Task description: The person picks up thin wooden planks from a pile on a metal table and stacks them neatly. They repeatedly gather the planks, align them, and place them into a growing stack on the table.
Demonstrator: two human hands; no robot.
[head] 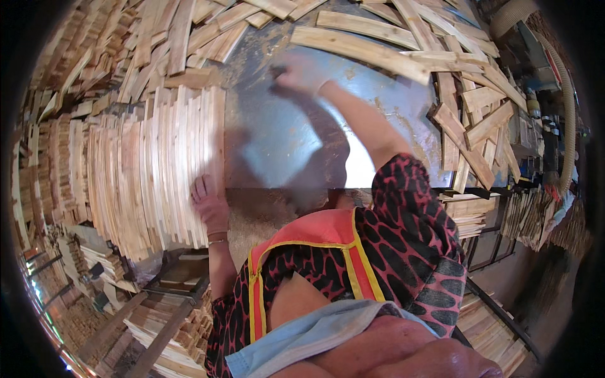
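Note:
My left hand (210, 205), in a thin pinkish glove, lies with its fingers over the near right end of a row of upright wooden boards (156, 165). The boards stand on edge, packed side by side. Over the bare metal tabletop (269, 156) my right hand (300, 74) is stretched forward and blurred by motion. Something dark shows at its fingertips; whether it is a held object or shadow I cannot tell. A long loose board (359, 49) lies just beyond that hand, apart from it.
Loose boards (472, 127) lie criss-crossed along the table's right side, and more are heaped at the back left (179, 38). A ribbed hose (567, 108) hangs at the far right. Stacked boards (165, 335) sit low at left beside dark frame bars. Sawdust dots the tabletop.

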